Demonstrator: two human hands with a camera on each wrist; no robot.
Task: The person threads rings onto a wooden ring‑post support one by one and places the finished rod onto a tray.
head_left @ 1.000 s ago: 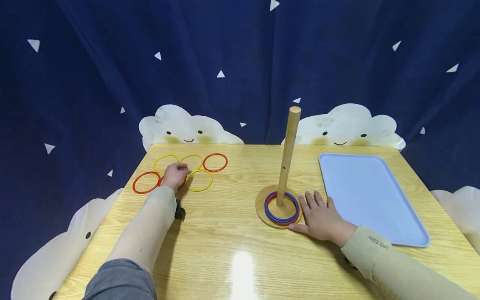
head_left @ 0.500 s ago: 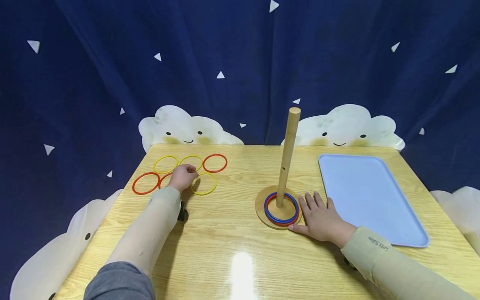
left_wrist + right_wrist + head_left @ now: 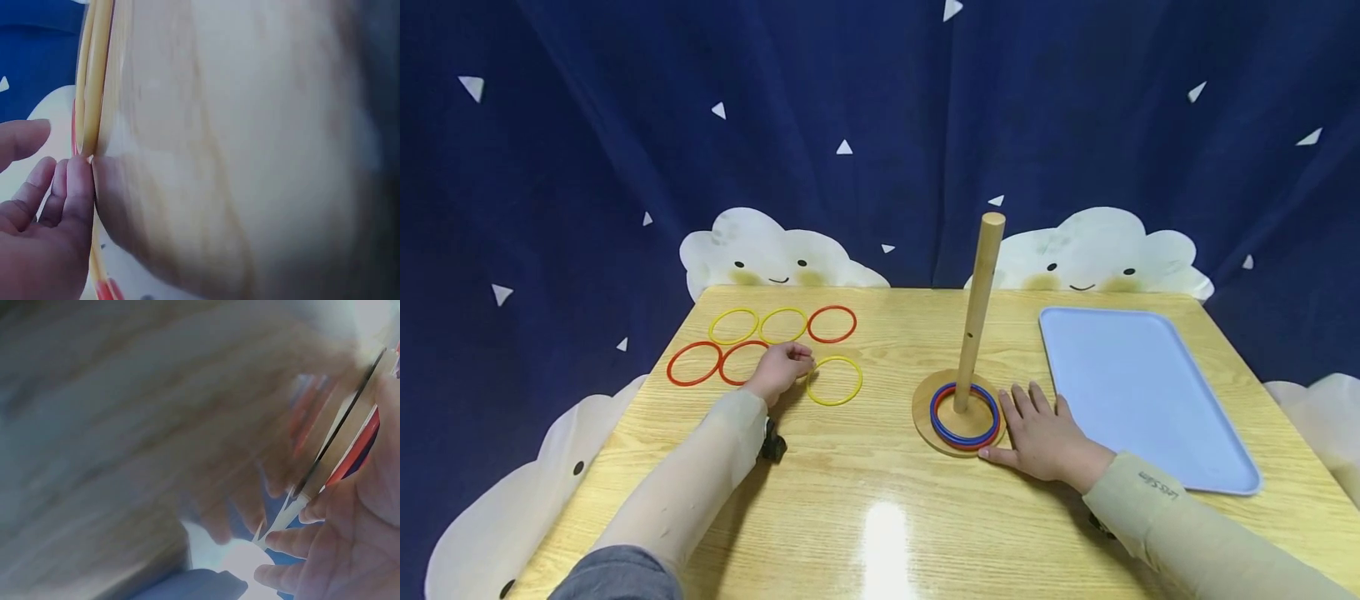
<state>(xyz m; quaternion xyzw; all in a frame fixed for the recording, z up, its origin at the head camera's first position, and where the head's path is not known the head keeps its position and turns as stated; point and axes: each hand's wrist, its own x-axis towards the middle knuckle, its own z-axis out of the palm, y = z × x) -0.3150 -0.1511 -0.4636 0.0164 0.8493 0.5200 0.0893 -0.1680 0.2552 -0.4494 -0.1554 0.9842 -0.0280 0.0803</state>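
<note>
My left hand [image 3: 781,371] is at the left edge of a yellow ring [image 3: 836,405] lying on the table. In the left wrist view, the fingertips [image 3: 80,169] touch the yellow ring [image 3: 97,75], and the thumb is apart from them. A wooden post [image 3: 977,317] stands upright on a round base [image 3: 922,410], with red and blue rings [image 3: 964,442] around its foot. My right hand [image 3: 1045,437] rests at the base's right edge, its fingers spread and the thumb at the near rim. In the right wrist view, the right fingers [image 3: 294,540] lie beside the base's edge.
Left of the yellow ring lie two red rings [image 3: 692,385], one partly behind the left hand. Behind them are two yellow rings [image 3: 733,310] and another red ring [image 3: 832,342]. A light blue tray [image 3: 1135,375] lies right of the post. A dark blue curtain [image 3: 880,100] hangs behind the table.
The left hand has moved right and slightly nearer, and the yellow ring has slid with it, away from the other rings. The right hand has stayed at the base.
</note>
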